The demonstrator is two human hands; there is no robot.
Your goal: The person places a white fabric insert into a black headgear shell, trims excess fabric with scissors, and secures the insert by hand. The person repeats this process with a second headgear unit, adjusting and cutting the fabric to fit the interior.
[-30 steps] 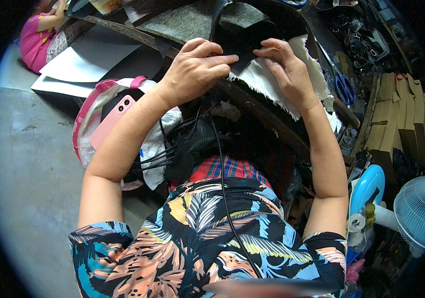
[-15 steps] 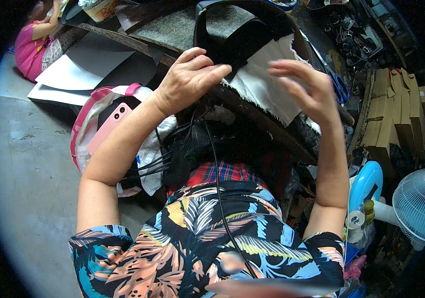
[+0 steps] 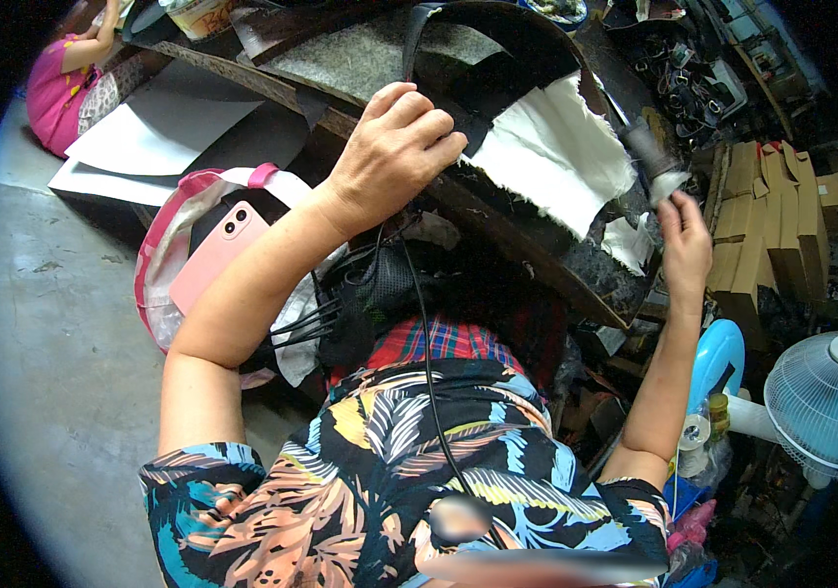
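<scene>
In the head view, the left hand (image 3: 394, 152) is lying half curled beside black material (image 3: 507, 73) — whether it is gripping, I cannot tell. The right hand (image 3: 686, 245), fingers nearly together, is pinching a blurred grey-and-white object (image 3: 666, 183). Frayed white cloth (image 3: 561, 147) is lying between them.

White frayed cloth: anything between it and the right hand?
Yes, in this view: a blurred grey cylindrical object with a whitish end, between the right hand and the white frayed cloth. Contact with cloth unclear.
</scene>
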